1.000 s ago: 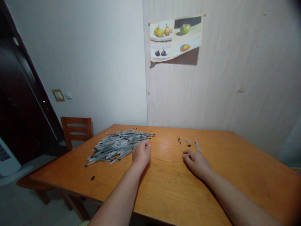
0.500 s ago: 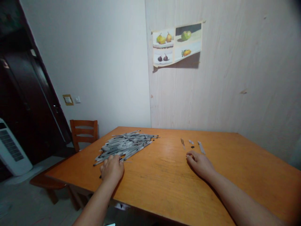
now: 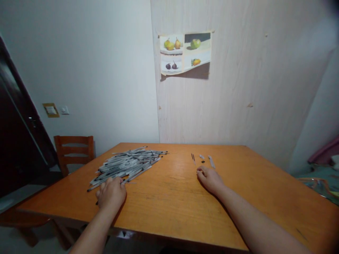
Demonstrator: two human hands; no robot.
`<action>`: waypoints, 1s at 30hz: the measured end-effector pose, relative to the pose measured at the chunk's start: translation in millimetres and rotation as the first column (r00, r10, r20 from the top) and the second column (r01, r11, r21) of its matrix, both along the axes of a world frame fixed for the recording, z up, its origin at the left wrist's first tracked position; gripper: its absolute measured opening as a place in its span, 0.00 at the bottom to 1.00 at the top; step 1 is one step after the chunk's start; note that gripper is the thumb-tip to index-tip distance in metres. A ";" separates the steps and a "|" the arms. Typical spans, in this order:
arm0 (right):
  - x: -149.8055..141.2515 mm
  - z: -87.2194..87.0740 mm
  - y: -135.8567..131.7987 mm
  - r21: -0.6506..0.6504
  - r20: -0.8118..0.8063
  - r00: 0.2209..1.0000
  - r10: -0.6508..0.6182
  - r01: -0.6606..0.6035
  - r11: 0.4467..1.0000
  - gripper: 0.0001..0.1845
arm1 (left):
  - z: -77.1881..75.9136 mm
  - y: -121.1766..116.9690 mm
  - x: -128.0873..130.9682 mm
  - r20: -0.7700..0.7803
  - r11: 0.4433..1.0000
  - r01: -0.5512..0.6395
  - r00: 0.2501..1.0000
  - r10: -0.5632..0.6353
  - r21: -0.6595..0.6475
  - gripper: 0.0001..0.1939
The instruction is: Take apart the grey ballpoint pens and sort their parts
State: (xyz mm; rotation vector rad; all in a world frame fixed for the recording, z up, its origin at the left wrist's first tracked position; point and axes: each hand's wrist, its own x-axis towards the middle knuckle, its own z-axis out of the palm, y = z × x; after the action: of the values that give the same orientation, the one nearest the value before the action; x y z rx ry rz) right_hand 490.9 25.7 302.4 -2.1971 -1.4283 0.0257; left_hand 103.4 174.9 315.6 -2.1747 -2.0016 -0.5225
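Where the loose pile of slim, grey-and-white pen-like sticks with black ends [image 3: 124,165] spreads over the left half of the orange-brown wooden table [image 3: 169,201], the left hand [image 3: 111,194] is at its near end, back upward and fingers bent down. Whether it grips anything, I cannot tell; a small dark piece [image 3: 96,203] shows beside its outer fingers. Right of the middle, the right hand [image 3: 210,180] lies low with fingers curled inward, and its grip is hidden too. Just beyond it, towards the far edge, are two thin dark sticks [image 3: 193,157], small clear pieces [image 3: 201,156], small black bits [image 3: 203,161] and a narrow translucent strip [image 3: 211,161]. One tiny black piece [image 3: 161,156] sits just beside the pile's right side. Past the left edge stands a brown slatted wooden chair [image 3: 75,151]; a sheet of fruit pictures [image 3: 184,53] hangs on the wall beyond the far edge.
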 end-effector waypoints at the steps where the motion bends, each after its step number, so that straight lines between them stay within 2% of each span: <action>1: -0.6 0.5 -0.6 -0.001 0.002 1.000 0.001 -0.001 1.000 0.17 | -0.1 -0.5 0.2 0.002 1.000 -0.001 1.000 0.001 0.006 0.19; 8: -0.2 -2.1 0.1 -0.023 0.022 1.000 -0.006 0.007 1.000 0.17 | 1.7 -9.6 0.9 0.058 0.993 0.042 0.997 -0.049 0.114 0.18; 10: -0.1 -3.4 1.4 -0.029 0.022 1.000 -0.014 0.015 0.999 0.17 | 2.4 -10.5 8.2 0.134 0.976 0.111 0.981 -0.138 0.190 0.16; 12: -0.4 -4.6 2.4 -0.017 0.013 1.000 -0.021 0.021 1.000 0.17 | 3.2 -10.6 24.9 0.262 0.941 0.222 0.921 -0.288 0.254 0.14; 14: -1.2 -5.9 2.6 0.019 -0.009 1.000 -0.016 0.016 1.000 0.16 | 4.1 -12.8 52.2 0.486 0.917 0.302 0.780 -0.395 0.260 0.11; 16: -2.9 -7.5 2.1 0.077 -0.048 0.999 0.007 -0.003 0.997 0.15 | 5.3 -19.3 87.0 0.760 0.923 0.320 0.539 -0.362 0.213 0.09; 18: -5.8 -9.4 1.5 0.146 -0.102 0.993 0.051 -0.036 0.989 0.15 | 7.0 -30.0 123.3 0.923 0.898 0.413 0.267 -0.279 0.152 0.10; 19: -7.7 -10.3 1.4 0.185 -0.134 0.988 0.081 -0.056 0.981 0.15 | 8.1 -36.2 140.1 0.968 0.863 0.492 0.140 -0.209 0.115 0.10; 21: -11.7 -11.3 1.6 0.274 -0.200 0.967 0.157 -0.099 0.957 0.15 | 10.5 -47.9 168.6 0.998 0.781 0.622 -0.044 -0.037 0.056 0.12; 22: -13.4 -11.1 2.0 0.322 -0.230 0.951 0.205 -0.125 0.938 0.16 | 11.9 -52.7 180.0 0.994 0.731 0.681 -0.105 0.041 0.042 0.13; 24: -15.9 -9.5 3.3 0.414 -0.294 0.906 0.305 -0.167 0.895 0.17 | 14.5 -59.6 197.7 0.976 0.653 0.757 -0.166 0.141 0.035 0.14; 26: -16.6 -6.7 5.2 0.486 -0.389 0.837 0.384 -0.168 0.858 0.18 | 16.7 -63.6 211.0 0.962 0.580 0.814 -0.175 0.208 0.022 0.14; 30: -16.5 -3.9 9.8 0.546 -0.638 0.599 0.484 -0.090 0.833 0.23 | 15.6 -69.6 231.9 0.957 0.464 0.885 -0.157 0.242 0.028 0.15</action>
State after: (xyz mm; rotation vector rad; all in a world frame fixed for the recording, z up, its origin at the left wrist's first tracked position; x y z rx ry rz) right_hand 474.4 35.5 298.4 -1.2500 -1.1081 0.6029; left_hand 335.3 105.3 331.2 -3.7701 -1.7446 -2.6229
